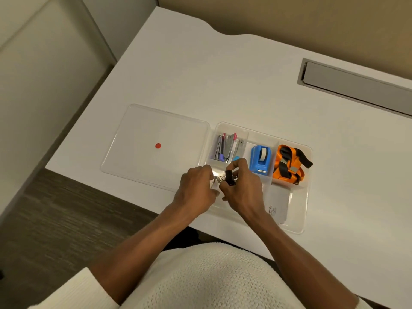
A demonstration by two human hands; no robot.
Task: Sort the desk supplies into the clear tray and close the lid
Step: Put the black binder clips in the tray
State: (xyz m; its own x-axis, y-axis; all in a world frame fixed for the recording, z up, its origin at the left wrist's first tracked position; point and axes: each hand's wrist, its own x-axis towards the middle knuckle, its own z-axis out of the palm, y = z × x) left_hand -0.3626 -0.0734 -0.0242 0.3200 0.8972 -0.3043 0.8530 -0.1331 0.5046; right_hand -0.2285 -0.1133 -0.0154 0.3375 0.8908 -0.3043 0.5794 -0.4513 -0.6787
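White knit sleeves and torso are seen at the bottom edge, both bare forearms reaching up over the white desk [245, 70]. Left hand [197, 186] is curled over the near-left corner of the clear tray [306, 198], fingers pinched on something small and shiny; what exactly is gripped cannot be told. Right hand [242, 186] is closed on a black binder clip [229, 177], held just beside the left hand, above the tray's long front compartment. White paper with print [277, 207] is lain in that same front compartment, to the right of the hands. Behind the hands, three back compartments are filled: staplers [226, 146] in pink, purple and silver on the left, a blue tape dispenser [260, 159] in the middle, an orange and black lanyard [289, 165] on the right. Clear lid [138, 141] is lain flat on the desk, touching the tray's left side, marked with a red dot [158, 145]. Grey cable slot [356, 83] is set into the desk far right.
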